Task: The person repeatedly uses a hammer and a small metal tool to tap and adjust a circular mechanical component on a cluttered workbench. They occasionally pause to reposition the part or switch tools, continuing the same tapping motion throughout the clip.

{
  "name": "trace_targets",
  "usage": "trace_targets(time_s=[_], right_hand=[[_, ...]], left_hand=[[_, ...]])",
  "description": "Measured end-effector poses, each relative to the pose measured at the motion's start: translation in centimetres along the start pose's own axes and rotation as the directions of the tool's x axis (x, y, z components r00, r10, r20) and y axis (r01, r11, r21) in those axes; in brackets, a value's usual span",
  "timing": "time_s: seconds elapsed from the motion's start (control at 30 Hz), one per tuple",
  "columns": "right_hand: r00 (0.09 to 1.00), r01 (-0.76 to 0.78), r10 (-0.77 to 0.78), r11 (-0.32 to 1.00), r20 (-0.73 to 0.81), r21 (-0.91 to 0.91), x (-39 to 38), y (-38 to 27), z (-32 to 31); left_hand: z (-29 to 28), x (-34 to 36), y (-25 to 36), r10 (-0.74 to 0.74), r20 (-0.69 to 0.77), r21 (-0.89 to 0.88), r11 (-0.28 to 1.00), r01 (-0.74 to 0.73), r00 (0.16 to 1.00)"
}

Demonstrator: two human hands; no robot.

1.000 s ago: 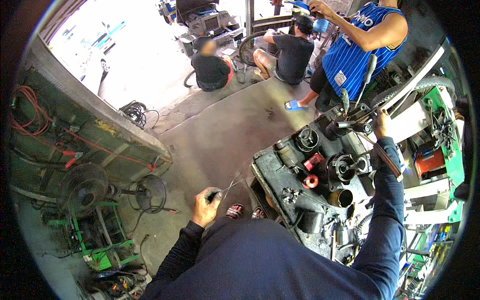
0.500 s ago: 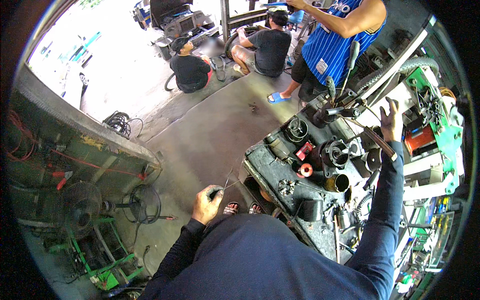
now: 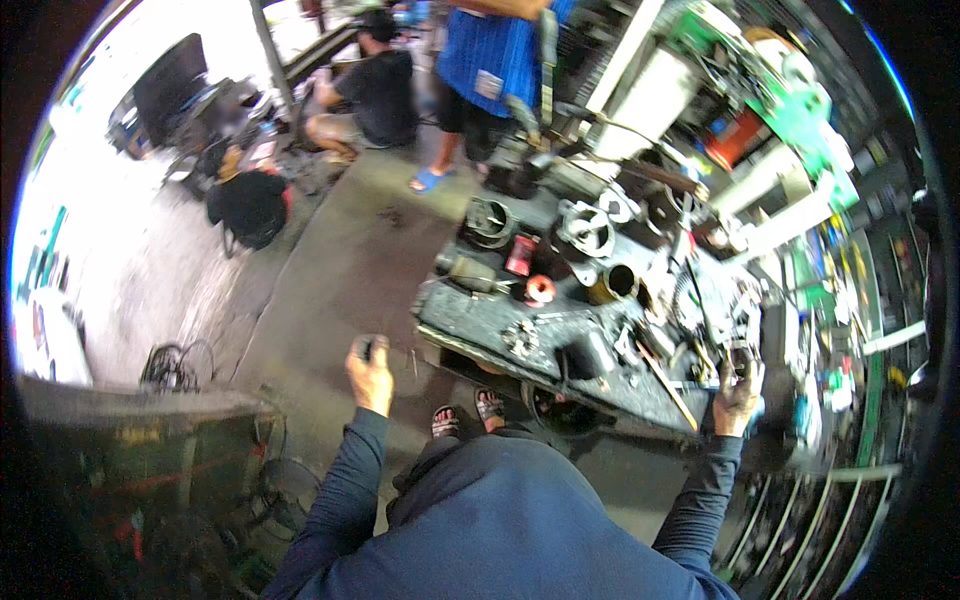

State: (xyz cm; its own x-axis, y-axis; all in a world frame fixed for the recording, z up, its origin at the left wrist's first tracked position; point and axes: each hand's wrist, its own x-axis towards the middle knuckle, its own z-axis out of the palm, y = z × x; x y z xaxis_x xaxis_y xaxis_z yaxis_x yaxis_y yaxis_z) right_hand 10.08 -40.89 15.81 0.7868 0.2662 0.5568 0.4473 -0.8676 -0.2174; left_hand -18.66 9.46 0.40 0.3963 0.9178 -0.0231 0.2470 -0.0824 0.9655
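Over the floor, left of the workbench [image 3: 452, 328], my left hand [image 3: 370, 378] is raised with its fingers closed in a pinch. The thin wire in it is only faintly visible in the blur. My right hand [image 3: 737, 403] is at the bench's near right end, among blurred metal parts and tools; its fingertips are by a small dark part and their grip is unclear. A brown rod [image 3: 667, 385] lies to its left. Further left are a black cylinder [image 3: 587, 358], a spool of copper-coloured wire [image 3: 539, 290] and a hollow brownish cylinder [image 3: 618, 282].
A person in a blue striped top [image 3: 490, 60] stands beyond the bench. Two people in black shirts sit low at the far left, one nearer [image 3: 247, 208], one farther [image 3: 385, 95]. A green machine [image 3: 800, 120] stands at the right, and coiled cable [image 3: 170, 368] lies on the left floor.
My view has swung right, so the bench appears further left. My right hand has come back from the bench's far side to its near right end. My left hand stays raised, pinched.
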Motion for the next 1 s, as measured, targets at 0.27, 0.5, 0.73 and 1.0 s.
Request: trace_targets(time_s=[0.27,0.5,0.73,1.0], right_hand=[[0.911,-0.366,0.397,0.902,0.109,-0.227,-14.8,-1.3,-8.4],[0.932,-0.354,0.362,0.899,-0.014,-0.257,-13.9,0.5,-10.7],[0.959,-0.268,0.222,0.916,-0.179,-0.299,-10.6,2.7,-10.3],[0.528,-0.548,0.196,0.822,-0.826,-0.156,-3.4,19.0,-14.7]], left_hand=[[7.6,8.7,-4.8,-0.157,-0.086,-0.358,0.927,0.116,0.984],[12.8,13.0,-11.6,-0.043,0.001,0.005,0.999,0.043,0.999],[13.8,14.0,-12.9,-0.012,-0.148,0.247,0.968,0.048,0.989],[7.5,24.4,-19.9,-0.196,0.278,-0.519,0.793,0.319,0.94]])
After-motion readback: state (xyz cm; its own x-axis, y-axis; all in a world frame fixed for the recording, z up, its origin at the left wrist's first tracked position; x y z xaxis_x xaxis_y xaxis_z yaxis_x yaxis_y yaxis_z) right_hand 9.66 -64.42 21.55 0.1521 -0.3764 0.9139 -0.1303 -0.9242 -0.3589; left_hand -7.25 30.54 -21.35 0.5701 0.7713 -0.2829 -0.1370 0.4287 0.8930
